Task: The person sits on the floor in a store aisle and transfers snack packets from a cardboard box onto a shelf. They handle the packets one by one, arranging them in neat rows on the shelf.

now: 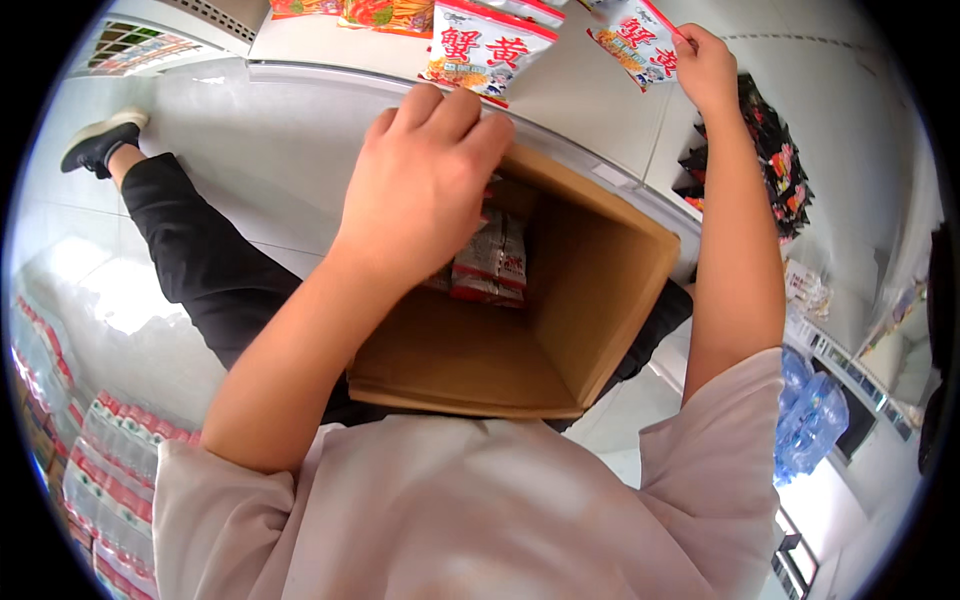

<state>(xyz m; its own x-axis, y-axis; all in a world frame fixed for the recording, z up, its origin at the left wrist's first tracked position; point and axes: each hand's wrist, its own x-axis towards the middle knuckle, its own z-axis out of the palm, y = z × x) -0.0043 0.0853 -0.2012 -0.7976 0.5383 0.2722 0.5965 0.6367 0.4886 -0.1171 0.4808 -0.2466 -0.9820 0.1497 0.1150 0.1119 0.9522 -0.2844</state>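
Observation:
My right hand (705,71) pinches the right edge of a white-and-red snack bag (634,41) above the shelf (600,124). My left hand (427,172) is bent over the far left part of an open cardboard box (600,300). Its fingertips are hidden, so whether they grip the box or something else cannot be told. Several silver-and-red snack bags (491,259) lie inside the box, partly covered by my left hand. Just beyond those knuckles, another white-and-red snack bag (487,52) rests at the shelf's front edge, with more behind it.
Orange food bags (386,19) sit at the shelf's far left. Black snack packets (780,165) stand in a row beyond my right forearm. Shrink-wrapped bottles (112,480) are stacked at lower left, and blue plastic bottles (814,420) show at right. My legs (217,255) flank the box.

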